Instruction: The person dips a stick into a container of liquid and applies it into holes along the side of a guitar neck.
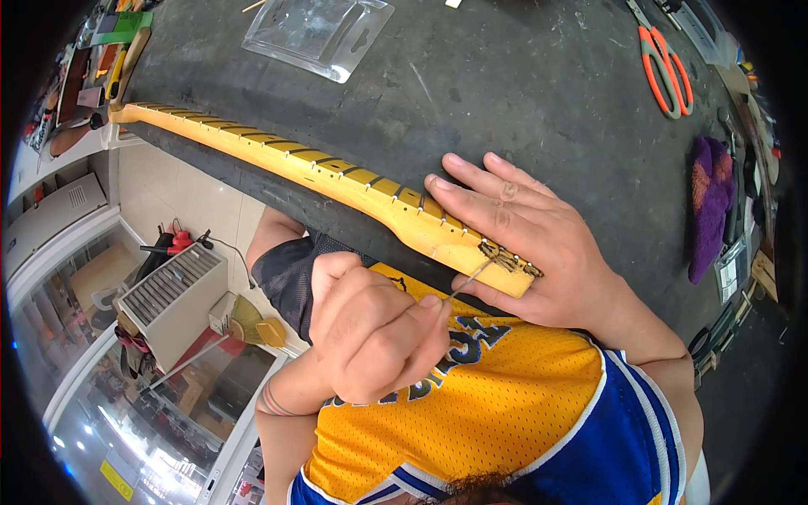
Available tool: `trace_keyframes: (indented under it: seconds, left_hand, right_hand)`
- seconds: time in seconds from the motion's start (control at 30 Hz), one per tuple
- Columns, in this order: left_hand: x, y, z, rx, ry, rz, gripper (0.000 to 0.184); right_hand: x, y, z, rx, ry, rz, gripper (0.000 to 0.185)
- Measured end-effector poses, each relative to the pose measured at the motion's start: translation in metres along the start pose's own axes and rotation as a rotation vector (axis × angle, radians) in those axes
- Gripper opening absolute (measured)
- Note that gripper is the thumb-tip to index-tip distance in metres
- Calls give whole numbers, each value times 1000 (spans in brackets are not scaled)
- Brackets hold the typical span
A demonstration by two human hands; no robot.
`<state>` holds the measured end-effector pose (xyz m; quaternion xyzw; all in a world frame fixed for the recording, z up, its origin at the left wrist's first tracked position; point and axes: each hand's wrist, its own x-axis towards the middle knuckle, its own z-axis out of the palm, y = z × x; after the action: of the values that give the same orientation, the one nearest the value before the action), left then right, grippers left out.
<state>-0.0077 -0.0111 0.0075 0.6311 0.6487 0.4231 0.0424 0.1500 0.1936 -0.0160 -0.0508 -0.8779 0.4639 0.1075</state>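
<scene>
A guitar neck [311, 172] of yellow-toned wood with dark frets lies diagonally along the bench edge, its heel end towards me. Black lines form a tangled design [509, 257] on the heel, though I cannot tell if they are drawn or laid on it. My right hand [539, 236] holds that end, fingers stretched along the far side and thumb at the near side. Closed into a fist, my left hand [374, 332] pinches a thin, rod-like tool [469, 282]. Its tip meets the heel beside the black lines; most of the tool is hidden inside the fist.
On the dark bench top [522, 93] lie a clear plastic package [316, 38], orange-handled scissors [665, 71] and a purple fuzzy cloth [711, 206]. Several tools crowd the far left and right edges. Below left are a white ridged box [177, 282] and a glass door [160, 412].
</scene>
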Motion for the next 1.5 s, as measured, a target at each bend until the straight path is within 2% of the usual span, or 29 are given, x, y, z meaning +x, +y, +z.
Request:
trace_keyframes:
  seconds: [1.5]
  left_hand:
    - [-1, 4, 0, 12, 33, -50, 38]
  right_hand:
    - [2, -1, 0, -7, 7, -1, 83]
